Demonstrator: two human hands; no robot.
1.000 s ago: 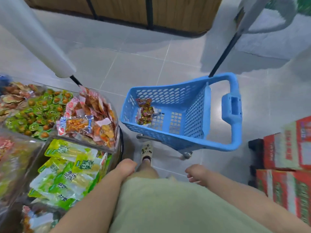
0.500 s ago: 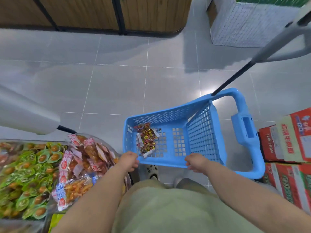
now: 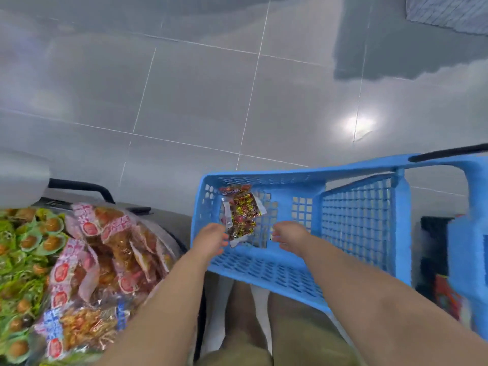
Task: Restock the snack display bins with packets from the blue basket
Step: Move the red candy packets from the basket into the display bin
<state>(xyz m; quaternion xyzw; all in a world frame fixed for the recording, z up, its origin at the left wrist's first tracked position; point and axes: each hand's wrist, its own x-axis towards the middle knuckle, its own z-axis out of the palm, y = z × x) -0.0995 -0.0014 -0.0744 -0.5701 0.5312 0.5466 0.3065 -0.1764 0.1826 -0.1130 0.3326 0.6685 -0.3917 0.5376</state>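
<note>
Hands: your left hand (image 3: 211,239) and right hand (image 3: 289,237) are loosely curled, holding nothing | Packets: snack packets (image 3: 240,212) lie between them on the blue basket (image 3: 264,178) floor | Risk: glossy wrappers may slide out if you pinch only the edges.

Two bare forearms (image 3: 163,299) showed at 5 and 7 o'clock, and the left hand (image 3: 211,240) and right hand (image 3: 290,237) were uncovered, their fingers blurred. At 6 o'clock a plain, pale khaki-green garment (image 3: 303,334) covered the thighs.
</note>
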